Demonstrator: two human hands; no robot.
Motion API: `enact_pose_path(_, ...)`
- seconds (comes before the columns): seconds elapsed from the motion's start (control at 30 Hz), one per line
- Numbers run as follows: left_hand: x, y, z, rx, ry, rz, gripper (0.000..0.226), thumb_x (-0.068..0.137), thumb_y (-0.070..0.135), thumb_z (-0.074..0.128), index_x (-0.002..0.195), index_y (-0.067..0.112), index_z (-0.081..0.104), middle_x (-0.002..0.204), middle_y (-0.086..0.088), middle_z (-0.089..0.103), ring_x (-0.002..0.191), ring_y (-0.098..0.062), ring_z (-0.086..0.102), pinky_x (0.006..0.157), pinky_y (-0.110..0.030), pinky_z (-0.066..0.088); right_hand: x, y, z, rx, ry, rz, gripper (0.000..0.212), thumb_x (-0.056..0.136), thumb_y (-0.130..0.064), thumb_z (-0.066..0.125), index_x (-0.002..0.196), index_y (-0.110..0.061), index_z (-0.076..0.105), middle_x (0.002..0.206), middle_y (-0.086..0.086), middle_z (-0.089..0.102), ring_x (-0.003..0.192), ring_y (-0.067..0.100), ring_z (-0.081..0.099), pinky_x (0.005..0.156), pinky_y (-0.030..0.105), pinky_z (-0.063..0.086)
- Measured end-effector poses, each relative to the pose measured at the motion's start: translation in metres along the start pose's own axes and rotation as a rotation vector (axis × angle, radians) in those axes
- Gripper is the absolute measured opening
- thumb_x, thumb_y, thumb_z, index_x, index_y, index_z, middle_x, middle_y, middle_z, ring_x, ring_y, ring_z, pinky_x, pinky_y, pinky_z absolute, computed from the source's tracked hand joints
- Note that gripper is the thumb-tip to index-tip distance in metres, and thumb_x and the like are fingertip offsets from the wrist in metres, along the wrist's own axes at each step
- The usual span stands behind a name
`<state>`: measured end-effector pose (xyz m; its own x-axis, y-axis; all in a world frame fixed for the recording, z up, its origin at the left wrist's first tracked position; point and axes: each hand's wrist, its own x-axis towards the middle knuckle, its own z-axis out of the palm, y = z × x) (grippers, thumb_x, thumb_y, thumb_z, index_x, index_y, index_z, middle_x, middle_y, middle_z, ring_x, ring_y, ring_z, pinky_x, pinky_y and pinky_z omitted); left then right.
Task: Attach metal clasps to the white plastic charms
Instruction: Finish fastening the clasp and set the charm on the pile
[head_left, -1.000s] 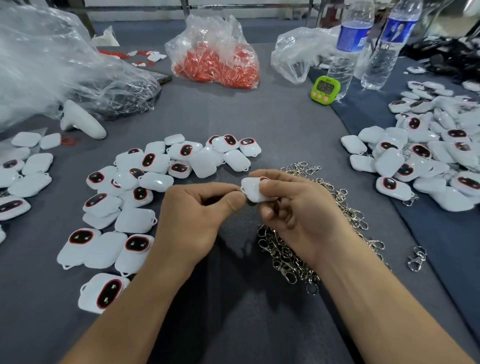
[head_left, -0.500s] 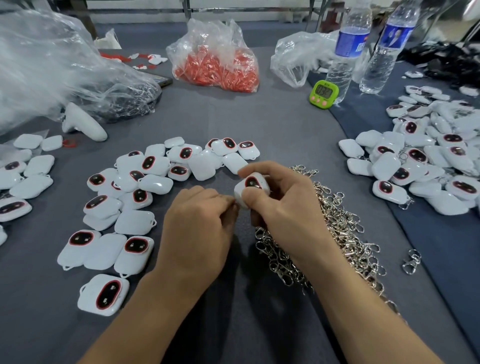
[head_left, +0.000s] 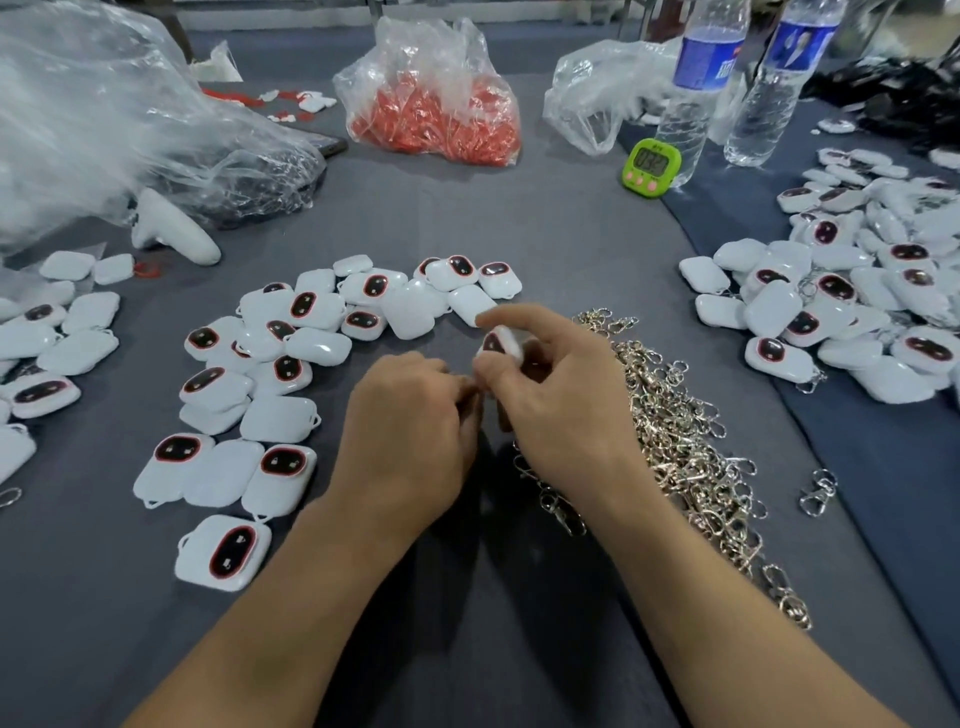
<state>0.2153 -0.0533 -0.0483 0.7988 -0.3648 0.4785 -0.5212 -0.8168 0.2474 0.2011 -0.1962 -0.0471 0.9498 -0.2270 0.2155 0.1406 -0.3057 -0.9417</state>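
**Operator:** Moved since a second ago?

**Clerk:** Item one, white charm: it showed mostly plain white then, and you have since tipped it so its dark, red-rimmed face is up. Your hands have drawn closer together.

**Operator:** Hands, current state?

**Clerk:** Right hand: thumb and forefinger pinch the charm by its edges, at centre frame above the desk. Left hand: fingers curled, tips against the charm's lower edge. I cannot tell whether they hold a clasp, because your knuckles hide it.

**Operator:** Stock?

**Clerk:** Clasp pile, just right of your right hand. Bare charms, left of centre. Clasped charms, right side of the frame.

**Operator:** Handling notes?

**Clerk:** By my judgement the charm is light, rigid and glossy, so it will likely slip. Grip it across the flat sides and leave the small corner loop exposed. That loop looks thin, so do not lever against it. The clasps look stiff and prone to tangling, so draw one out singly.
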Motion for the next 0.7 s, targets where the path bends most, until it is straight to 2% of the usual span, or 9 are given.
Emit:
enact_pose_path(0.07,-0.002,0.0,-0.001,0.001,-0.018,-0.021,0.019,0.09,0.021,0.064,0.08,0.012,0.077,0.067,-0.005,0.062,0.065,-0.022,0.047,0.063,-0.032,0.03,-0.003,-0.002,0.002,0.004,-0.01,0.014,0.025,0.088,-0.015,0.073,0.107,-0.032,0.074,0.066,-0.002,0.068,0.054,0.016,0.061,0.057,0.03,0.052)
enact_pose_path(0.13,-0.002,0.001,-0.006,-0.234,-0.001,-0.142,0.015,0.091,0.024,0.066,0.088,0.023,0.081,0.074,0.004,0.07,0.07,-0.016,0.056,0.066,-0.035,0.042,-0.001,-0.008,0.0,0.191,0.001,0.102,0.025,0.091,-0.009,0.068,0.106,-0.027,0.074,0.064,0.002,0.065,0.05,0.022,0.056,0.05,0.031,0.048)
enact_pose_path(0.23,0.007,0.002,-0.004,-0.698,0.028,-0.381,0.018,0.086,0.024,0.077,0.083,0.042,0.079,0.079,0.019,0.076,0.075,0.002,0.069,0.069,-0.015,0.052,0.008,-0.006,-0.004,0.512,-0.005,0.263,0.021,0.099,-0.002,0.058,0.111,-0.013,0.072,0.065,0.006,0.06,0.044,0.016,0.049,0.04,0.022,0.034)
enact_pose_path(0.33,0.008,0.007,-0.003,-0.917,-0.005,-0.458,0.02,0.089,0.024,0.075,0.08,0.04,0.08,0.076,-0.001,0.076,0.066,-0.004,0.063,0.067,-0.026,0.052,0.009,-0.007,-0.004,0.636,-0.008,0.303,0.02,0.101,-0.003,0.056,0.115,-0.007,0.07,0.063,0.006,0.058,0.041,0.014,0.047,0.039,0.02,0.031)
enact_pose_path(0.4,0.007,0.006,-0.002,-0.839,0.021,-0.393,0.014,0.087,0.027,0.074,0.082,0.039,0.08,0.072,0.0,0.075,0.064,-0.008,0.064,0.067,-0.031,0.052,0.008,-0.008,-0.004,0.658,0.001,0.315,0.02,0.102,-0.002,0.055,0.115,-0.006,0.069,0.063,0.006,0.058,0.041,0.013,0.046,0.037,0.019,0.032)
enact_pose_path(0.5,0.005,0.001,-0.002,-0.415,0.059,-0.155,0.019,0.086,0.028,0.066,0.075,0.02,0.078,0.062,0.002,0.066,0.063,-0.021,0.059,0.061,-0.037,0.043,0.006,-0.006,-0.003,0.543,0.019,0.233,0.02,0.097,0.0,0.06,0.107,-0.012,0.072,0.064,0.007,0.059,0.043,0.015,0.047,0.04,0.022,0.037)
enact_pose_path(0.6,0.005,0.001,-0.003,0.046,0.02,0.066,0.019,0.078,0.015,0.071,0.061,0.007,0.07,0.057,-0.007,0.057,0.058,-0.027,0.05,0.064,-0.03,0.024,-0.003,-0.002,0.002,-0.008,0.019,-0.029,0.022,0.089,-0.01,0.071,0.101,-0.028,0.073,0.063,-0.003,0.062,0.05,0.009,0.052,0.052,0.026,0.044)
enact_pose_path(0.63,0.004,0.003,-0.003,0.107,0.011,0.082,0.019,0.074,0.009,0.075,0.058,0.007,0.067,0.055,-0.008,0.056,0.057,-0.028,0.049,0.066,-0.029,0.022,-0.004,-0.002,0.003,-0.094,0.016,-0.065,0.022,0.087,-0.012,0.073,0.1,-0.031,0.072,0.063,-0.007,0.061,0.051,0.006,0.052,0.054,0.021,0.044)
enact_pose_path(0.7,0.002,0.002,0.0,0.053,0.037,0.033,0.018,0.077,0.008,0.077,0.061,0.007,0.068,0.058,-0.007,0.057,0.06,-0.028,0.05,0.066,-0.029,0.023,-0.001,-0.002,0.002,-0.002,0.038,-0.005,0.022,0.089,-0.009,0.07,0.099,-0.027,0.073,0.065,-0.005,0.064,0.05,0.01,0.054,0.053,0.026,0.048)
